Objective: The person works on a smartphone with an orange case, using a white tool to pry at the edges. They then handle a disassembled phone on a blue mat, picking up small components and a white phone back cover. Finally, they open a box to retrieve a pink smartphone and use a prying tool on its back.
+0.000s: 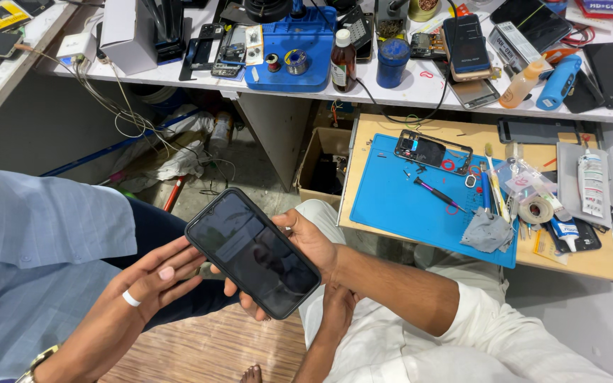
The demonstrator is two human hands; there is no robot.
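1. A white sleeve (491,333) is lying closest, covering the person's right arm, which is reaching in from 4 o'clock.
2. The right hand (313,245) is gripping the black phone (253,252) by its long edge at 3 o'clock, thumb pressing on the rim.
3. The left hand (335,298) is coming up from 6 o'clock and supporting the phone from beneath, its fingers (244,299) curling round the lower edge.
4. The phone is sitting mid-frame, screen dark and facing up, tilted with its top towards 10 o'clock.
5. A co-worker's hand (157,276), wearing a white ring (130,298), is touching the phone's edge at 8 o'clock, fingers spread flat.
6. At 2 o'clock, well apart, a blue mat (406,198) is carrying a stripped phone frame (432,151) and a grey cloth (486,230).
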